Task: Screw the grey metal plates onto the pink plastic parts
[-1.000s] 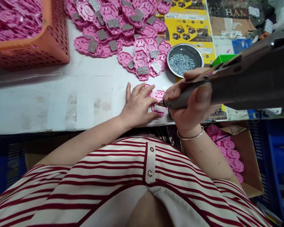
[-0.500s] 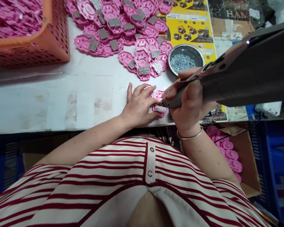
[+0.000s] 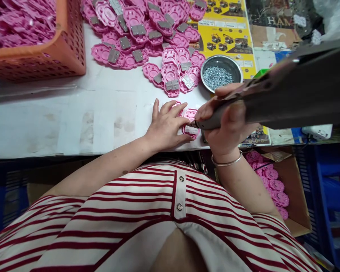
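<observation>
My right hand (image 3: 226,124) is wrapped round a dark grey power screwdriver (image 3: 294,90), its body blurred. The tool slants down to the left, and its tip meets a pink plastic casing piece (image 3: 190,113) lying on the table. Across that piece's lower half sits a silver metal plate (image 3: 191,130). My left hand (image 3: 168,126) steadies the piece at its left edge between thumb and forefinger; the other fingers are spread. Under those fingers lies a second pink piece (image 3: 176,107), mostly covered. Whether a screw is at the tip is too small to tell.
A metal bowl of small screws (image 3: 222,71) stands just beyond my right hand. Many pink pieces with metal plates (image 3: 138,30) are heaped at the back. An orange basket (image 3: 70,45) of pink parts stands at left; a cardboard box (image 3: 297,189) with pink parts is below right.
The screwdriver's rear end has swung slightly downward and its body looks blurred, while the tip stays at the pink piece. My left hand keeps its place. The view has shifted slightly.
</observation>
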Demonstrator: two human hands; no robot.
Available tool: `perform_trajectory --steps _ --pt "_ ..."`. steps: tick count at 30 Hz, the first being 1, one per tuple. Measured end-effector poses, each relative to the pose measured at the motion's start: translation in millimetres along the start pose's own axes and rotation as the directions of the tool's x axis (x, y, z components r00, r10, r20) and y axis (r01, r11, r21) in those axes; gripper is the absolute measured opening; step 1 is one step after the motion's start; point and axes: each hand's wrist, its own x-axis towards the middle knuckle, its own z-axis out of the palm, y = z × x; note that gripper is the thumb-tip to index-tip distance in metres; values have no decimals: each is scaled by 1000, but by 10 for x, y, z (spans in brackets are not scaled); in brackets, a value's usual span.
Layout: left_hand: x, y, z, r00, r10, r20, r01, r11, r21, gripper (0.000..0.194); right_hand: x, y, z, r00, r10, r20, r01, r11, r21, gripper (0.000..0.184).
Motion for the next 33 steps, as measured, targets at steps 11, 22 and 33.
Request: perform_trajectory --steps 11,22,33 --pt "-174 -150 -157 986 -117 -116 132 982 132 32 16 -418 -107 976 -105 -190 140 974 181 26" --pt "-211 -71 -167 994 -40 -106 63 974 219 33 -35 -330 -153 969 -135 -207 174 967 184 31" --pt "-54 -432 -397 997 23 -69 -17 995 95 16 -68 -302 -199 962 -113 -249 141 985 96 33"
